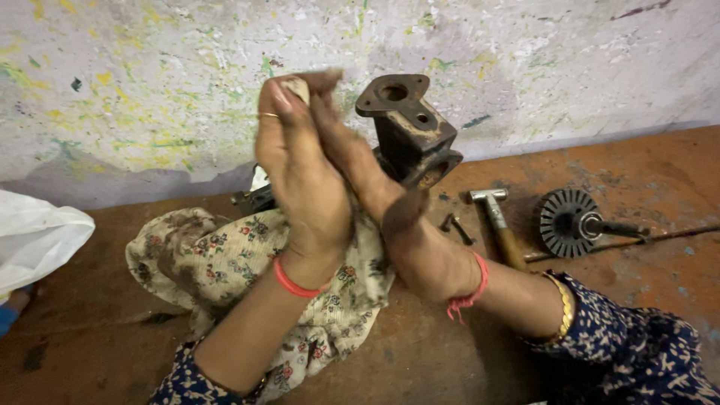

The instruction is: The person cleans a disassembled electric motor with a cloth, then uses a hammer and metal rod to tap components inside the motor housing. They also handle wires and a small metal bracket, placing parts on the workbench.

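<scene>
My left hand and my right hand are raised and pressed together over a floral cloth. A small pale bit of cloth or rag shows between the fingertips at the top. The right hand is dark with grease. Just behind the hands stands a rusty cast metal part with a flanged top and holes. The floral cloth hangs from between my hands and lies bunched on the brown workbench.
A hammer with a wooden handle lies right of the metal part. A finned round metal wheel on a shaft and a thin rod lie farther right. Two dark bolts sit near the hammer. A white plastic bag is at left. A paint-spattered wall stands behind.
</scene>
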